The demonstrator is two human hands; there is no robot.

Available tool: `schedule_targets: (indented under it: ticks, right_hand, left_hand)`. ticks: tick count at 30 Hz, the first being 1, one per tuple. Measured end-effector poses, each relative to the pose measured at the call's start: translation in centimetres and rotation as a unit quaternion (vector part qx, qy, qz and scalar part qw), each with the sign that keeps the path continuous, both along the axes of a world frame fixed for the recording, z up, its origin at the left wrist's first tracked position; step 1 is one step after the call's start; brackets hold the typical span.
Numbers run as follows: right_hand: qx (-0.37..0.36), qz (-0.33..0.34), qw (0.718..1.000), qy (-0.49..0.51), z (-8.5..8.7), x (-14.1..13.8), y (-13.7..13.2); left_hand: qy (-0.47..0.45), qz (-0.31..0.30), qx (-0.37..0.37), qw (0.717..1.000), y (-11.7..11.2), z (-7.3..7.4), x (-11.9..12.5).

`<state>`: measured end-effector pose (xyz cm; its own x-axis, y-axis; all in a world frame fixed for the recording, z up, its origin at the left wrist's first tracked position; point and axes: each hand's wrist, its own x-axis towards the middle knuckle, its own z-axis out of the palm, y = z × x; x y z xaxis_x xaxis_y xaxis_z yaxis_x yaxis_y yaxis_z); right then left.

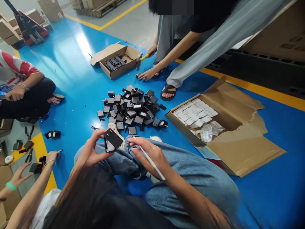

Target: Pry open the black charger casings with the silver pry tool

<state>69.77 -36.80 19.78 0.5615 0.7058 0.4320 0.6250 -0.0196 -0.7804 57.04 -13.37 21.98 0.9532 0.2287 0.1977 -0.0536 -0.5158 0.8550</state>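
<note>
I sit on a blue floor with my legs in jeans crossed. My left hand is closed on a small black adapter, holding it up by its edges above my knee. My right hand grips a thin white stick-like tool, its tip pointing toward the adapter. Just beyond my knees lies a pile of several black adapters on the floor.
An open torn cardboard box with white packets lies at my right. A smaller box with black parts stands farther off, where another person crouches with a hammer. More people sit at the left, with pliers and black parts near them.
</note>
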Motion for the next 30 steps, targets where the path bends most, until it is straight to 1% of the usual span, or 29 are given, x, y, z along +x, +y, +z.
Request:
schedule_targets:
  ticks: [2, 4, 7, 9, 11, 12, 14, 16, 18, 19, 23, 25, 27, 30]
  right_hand:
    - [0.002, 0.035, 0.999, 0.009, -0.1, -0.2, -0.1]
    - [0.015, 0.057, 0.998, -0.002, -0.3, -0.1, -0.3]
    - [0.027, 0.066, 0.997, -0.014, -0.5, 0.3, -0.4]
    - [0.031, 0.049, 0.998, -0.025, -0.6, 0.4, -0.3]
    - [0.026, 0.008, 0.998, -0.055, -0.9, 0.3, -0.2]
    - [0.018, -0.017, 0.997, -0.076, -1.0, 0.3, -0.1]
    - [-0.008, -0.056, 0.991, -0.123, -1.3, 0.1, 0.0]
    - [-0.026, -0.082, 0.982, -0.167, -1.5, 0.0, 0.0]
    - [-0.032, -0.102, 0.974, -0.199, -1.6, 0.1, -0.1]
    - [-0.033, -0.111, 0.971, -0.207, -1.6, 0.1, -0.1]
    - [-0.036, -0.131, 0.971, -0.199, -1.4, 0.3, -0.1]
    - [-0.033, -0.141, 0.970, -0.194, -1.4, 0.3, -0.1]
    - [-0.029, -0.145, 0.970, -0.193, -1.4, 0.2, 0.0]
    - [-0.019, -0.141, 0.971, -0.191, -1.6, 0.0, 0.1]
  left_hand:
    - [-0.012, -0.027, -0.071, 0.997, -2.6, -1.0, 0.0]
    - [-0.024, -0.048, -0.124, 0.991, -4.4, -2.0, 0.5]
    - [-0.046, -0.035, -0.178, 0.982, -5.9, -2.6, 1.3]
    - [-0.048, -0.030, -0.192, 0.980, -6.4, -2.7, 1.6]
    - [-0.040, -0.034, -0.173, 0.983, -6.9, -2.6, 1.9]
    - [-0.040, -0.025, -0.152, 0.987, -7.2, -2.6, 2.0]
    - [-0.048, 0.023, -0.103, 0.993, -7.8, -2.4, 2.4]
    - [-0.063, 0.094, -0.066, 0.991, -8.4, -2.3, 2.8]
    - [-0.075, 0.137, -0.057, 0.986, -8.6, -2.3, 3.1]
    - [-0.079, 0.140, -0.066, 0.985, -8.6, -2.2, 3.2]
    - [-0.107, 0.117, -0.130, 0.979, -7.4, -2.1, 3.2]
    - [-0.129, 0.129, -0.127, 0.975, -6.9, -2.1, 3.1]
    - [-0.142, 0.141, -0.082, 0.976, -6.6, -2.2, 3.0]
    - [-0.141, 0.147, 0.026, 0.979, -6.8, -2.5, 2.9]
